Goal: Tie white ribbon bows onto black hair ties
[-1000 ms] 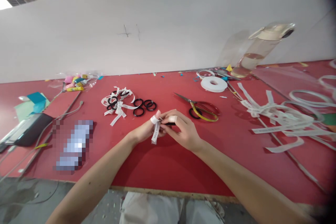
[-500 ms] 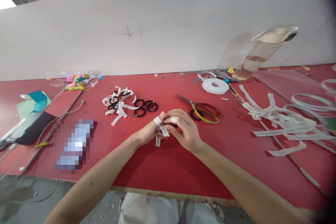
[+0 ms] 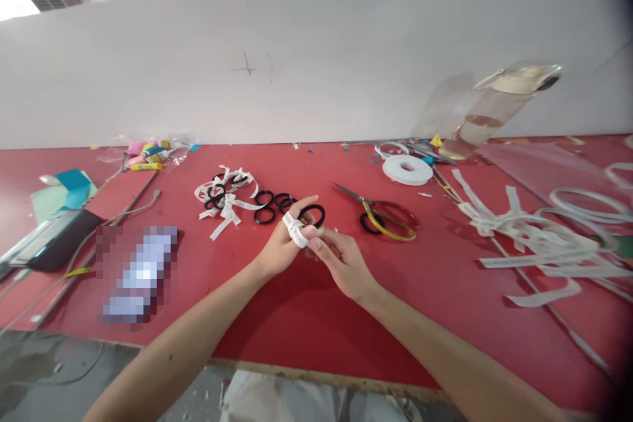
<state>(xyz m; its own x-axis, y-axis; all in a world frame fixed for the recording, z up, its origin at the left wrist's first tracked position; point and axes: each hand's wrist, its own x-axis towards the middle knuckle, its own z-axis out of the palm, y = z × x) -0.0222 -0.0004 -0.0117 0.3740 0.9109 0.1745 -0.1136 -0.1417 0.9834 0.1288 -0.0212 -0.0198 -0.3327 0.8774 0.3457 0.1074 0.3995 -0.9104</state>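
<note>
My left hand (image 3: pixel 283 242) and my right hand (image 3: pixel 341 258) meet above the red table (image 3: pixel 306 316). A white printed ribbon (image 3: pixel 295 231) is wound round my left forefinger. A black hair tie (image 3: pixel 312 214) stands up just beyond the fingertips, caught between both hands. My right thumb and fingers pinch the ribbon's end against the left finger. Beyond the hands lie loose black hair ties (image 3: pixel 273 204) and a bunch of ties with white ribbon bows (image 3: pixel 223 195).
Yellow-handled scissors (image 3: pixel 383 216) lie to the right of my hands, a white tape roll (image 3: pixel 407 169) behind them. Cut white ribbon strips (image 3: pixel 524 231) spread at the right, near a clear bottle (image 3: pixel 494 109). At the left are a phone (image 3: pixel 136 270), cables and coloured bits.
The ribbon that hung loose from my fingers is now wound tight round my left forefinger, and the black hair tie has come up into view beyond the fingertips.
</note>
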